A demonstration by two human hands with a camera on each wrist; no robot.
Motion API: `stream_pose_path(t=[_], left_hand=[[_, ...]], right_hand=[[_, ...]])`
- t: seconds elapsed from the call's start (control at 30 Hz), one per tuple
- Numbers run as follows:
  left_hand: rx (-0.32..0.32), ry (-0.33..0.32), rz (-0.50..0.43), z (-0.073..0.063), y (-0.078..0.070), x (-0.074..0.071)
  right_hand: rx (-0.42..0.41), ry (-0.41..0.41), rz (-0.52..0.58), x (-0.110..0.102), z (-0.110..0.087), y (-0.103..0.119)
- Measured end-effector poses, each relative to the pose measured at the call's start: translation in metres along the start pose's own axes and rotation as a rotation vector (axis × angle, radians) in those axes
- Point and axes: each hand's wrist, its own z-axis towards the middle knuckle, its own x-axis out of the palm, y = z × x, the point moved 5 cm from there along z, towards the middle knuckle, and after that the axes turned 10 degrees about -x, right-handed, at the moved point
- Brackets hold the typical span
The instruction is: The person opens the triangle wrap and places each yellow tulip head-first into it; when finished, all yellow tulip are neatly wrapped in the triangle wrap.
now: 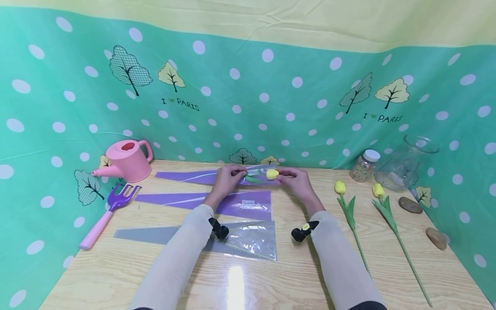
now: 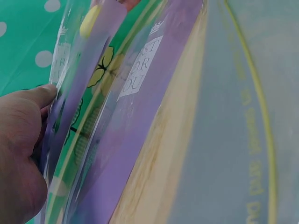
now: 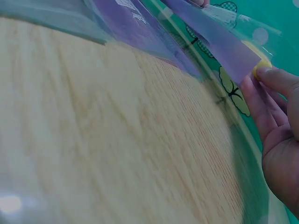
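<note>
Near the back of the table, a yellow tulip (image 1: 272,174) lies in a purple flower sleeve (image 1: 201,175) with a clear front. My left hand (image 1: 227,178) grips the sleeve partway along, the thumb on its clear side in the left wrist view. At the sleeve's wide end, my right hand (image 1: 297,182) pinches the tulip's bloom (image 3: 262,65) between thumb and fingers. The green leaves (image 1: 253,178) show through the film. A second purple sleeve (image 1: 248,206) lies flat nearer me, with a grey sleeve (image 1: 248,241) in front of it.
On the left stand a pink watering can (image 1: 129,161) and a purple hand fork (image 1: 116,199) with a pink handle. Two yellow tulips (image 1: 350,213) lie on the right. Beyond them are a lidded jar (image 1: 363,168), a glass vase (image 1: 399,168) and two brown stones (image 1: 410,205).
</note>
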Motion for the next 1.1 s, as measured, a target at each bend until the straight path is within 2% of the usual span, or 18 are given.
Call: stream_pose_path(t=[0.13,0.3,0.6,0.73,0.87,1.1], left_hand=[[0.013,-0.005,0.007,0.001,-0.002,-0.001],[0.016,-0.014,0.003,0.004,-0.002,-0.001],[-0.008,-0.016,0.015,0.012,0.003,-0.002],[-0.038,-0.014,0.032,0.014,0.006,-0.001],[-0.041,-0.011,0.055,0.017,0.008,0.0],[-0.044,-0.039,0.072,0.02,0.008,-0.001]], right_hand=[[0.028,0.023,0.026,0.005,0.005,-0.003],[0.066,0.016,0.056,0.01,0.011,-0.007],[0.051,0.01,0.146,0.023,0.018,-0.011],[0.084,-0.057,0.197,0.018,0.012,-0.009],[0.097,-0.137,0.237,0.008,0.004,-0.004],[0.058,-0.121,0.211,-0.003,-0.014,0.009]])
